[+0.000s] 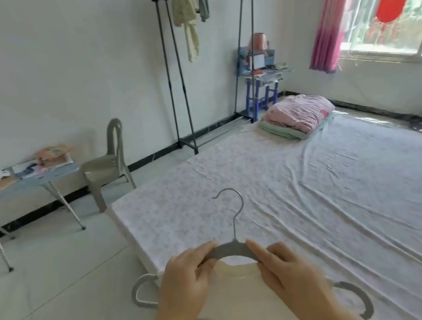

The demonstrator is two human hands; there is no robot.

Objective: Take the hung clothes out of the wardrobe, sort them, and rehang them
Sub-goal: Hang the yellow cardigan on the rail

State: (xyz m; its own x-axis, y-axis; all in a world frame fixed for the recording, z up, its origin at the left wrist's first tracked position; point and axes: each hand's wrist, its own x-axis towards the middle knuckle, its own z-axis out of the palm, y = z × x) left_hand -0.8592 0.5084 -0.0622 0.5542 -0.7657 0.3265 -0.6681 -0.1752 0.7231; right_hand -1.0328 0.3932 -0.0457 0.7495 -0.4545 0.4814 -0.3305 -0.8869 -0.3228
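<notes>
while left hand and right hand pinch its shoulders, grey hanger stands hook-up; pale garment beneath, possibly a top, mostly hidden by hands.

No readable text, label, brand or number anywhere in the room.

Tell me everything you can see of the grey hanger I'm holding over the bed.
The grey hanger has a flat, curved shoulder bar, plastic by its look, and a thin metal hook standing upright, its opening turned left. The left hand and right hand pinch its two shoulders above the bed corner. A pale garment hangs from it, the neckline just under the bar.
</notes>
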